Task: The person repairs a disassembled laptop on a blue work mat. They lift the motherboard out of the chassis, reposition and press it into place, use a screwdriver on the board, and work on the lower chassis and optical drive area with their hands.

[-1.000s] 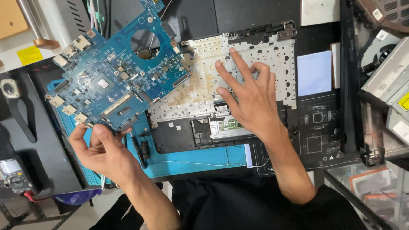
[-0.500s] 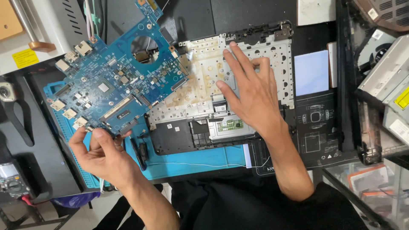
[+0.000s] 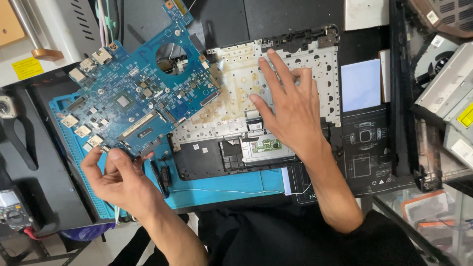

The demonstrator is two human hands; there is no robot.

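Two hands share the work in the head view. My left hand [image 3: 118,180] pinches the near edge of the blue motherboard [image 3: 140,98] between thumb and fingertips, fingers closed on it, so the board tilts up off the blue work mat [image 3: 221,182] and clear of the shell. My right hand [image 3: 290,111] lies flat and spread, gripping nothing, pressing on the pale metal keyboard backplate [image 3: 231,93] of the open laptop base [image 3: 207,162]; to my mind that steadies the shell while the board lifts. As a tray, the base holds the stained backplate, a small green circuit strip [image 3: 268,145] and an empty black bay. At the far right a silver optical drive [image 3: 446,91] lies well apart.
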